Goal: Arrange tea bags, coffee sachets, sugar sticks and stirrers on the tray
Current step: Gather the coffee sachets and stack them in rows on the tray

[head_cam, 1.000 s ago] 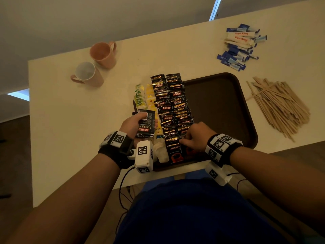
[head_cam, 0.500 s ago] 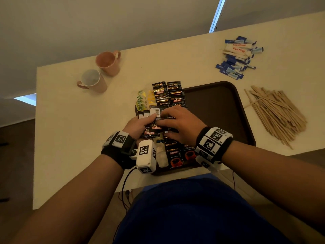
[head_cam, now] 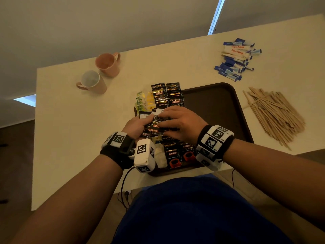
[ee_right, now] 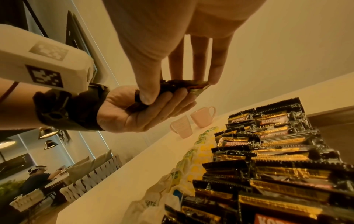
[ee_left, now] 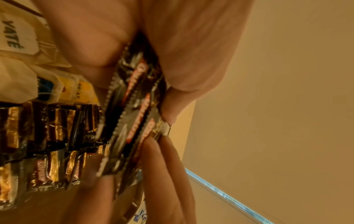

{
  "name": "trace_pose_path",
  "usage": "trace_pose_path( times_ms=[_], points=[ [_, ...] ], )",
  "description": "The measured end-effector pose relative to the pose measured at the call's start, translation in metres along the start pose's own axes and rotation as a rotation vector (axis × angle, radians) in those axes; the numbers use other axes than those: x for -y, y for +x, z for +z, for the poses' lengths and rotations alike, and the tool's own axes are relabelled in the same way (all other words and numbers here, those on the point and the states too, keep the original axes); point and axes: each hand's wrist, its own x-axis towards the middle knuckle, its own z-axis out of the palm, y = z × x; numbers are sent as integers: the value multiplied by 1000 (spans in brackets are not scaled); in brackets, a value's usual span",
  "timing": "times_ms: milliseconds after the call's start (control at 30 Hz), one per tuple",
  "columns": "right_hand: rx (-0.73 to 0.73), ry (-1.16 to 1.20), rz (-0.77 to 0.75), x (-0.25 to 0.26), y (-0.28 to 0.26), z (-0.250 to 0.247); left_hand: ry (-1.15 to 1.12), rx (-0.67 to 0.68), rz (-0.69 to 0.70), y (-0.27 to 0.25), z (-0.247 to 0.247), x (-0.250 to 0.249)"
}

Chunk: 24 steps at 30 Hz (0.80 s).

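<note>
Several black foil coffee sachets (head_cam: 154, 125) are gripped as a small bundle in the curled left hand (head_cam: 135, 126) above the dark brown plastic tray (head_cam: 219, 106); the bundle's top is pinched by the right hand (head_cam: 182, 123). Two rows of black sachets (head_cam: 167, 94) and pale tea bags (head_cam: 144, 102) lie on the tray's left side.

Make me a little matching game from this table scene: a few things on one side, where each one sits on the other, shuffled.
Things:
1. wooden stirrers
2. sugar sticks
3. mugs
4. coffee sachets

Places:
A. far left on the table
B. in rows on the tray
C. loose heap right of the tray
D. pile beyond the tray's far right corner

Pairs: 1-C, 2-D, 3-A, 4-B
</note>
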Motion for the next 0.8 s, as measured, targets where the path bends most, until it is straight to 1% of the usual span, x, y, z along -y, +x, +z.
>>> trace_pose_path(
  times_ms=[67, 133, 167, 200, 300, 333, 400, 533, 600, 667, 800],
  points=[
    [-23, 7, 0, -2, -3, 0, 35, 1, -16, 1, 2, 0],
    [-69, 52, 44, -2, -7, -2, 44, -39, -43, 4, 4, 1],
    [-95, 87, 98, -3, -10, -4, 30, -58, -54, 5, 4, 1],
    [-123, 129, 173, -3, -12, -7, -14, -39, -67, 5, 4, 2],
    [-192, 287, 433, -11, -24, -13, -307, 96, -154, 5, 6, 2],
    [-185, 338, 493, -14, -29, -15, -345, 112, -167, 7, 7, 2],
    [-106, 397, 563, -20, -39, -19, -348, 120, -151, 6, 7, 1],
    [182, 442, 710, -24, -61, -11, -355, 157, -128, 9, 5, 5],
    [291, 452, 767, -23, -72, -1, -370, 165, -125, 12, 4, 5],
    [331, 471, 805, -24, -81, 8, -370, 174, -122, 13, 3, 5],
    [322, 462, 844, -27, -87, 16, -374, 173, -108, 16, 0, 6]
  ],
)
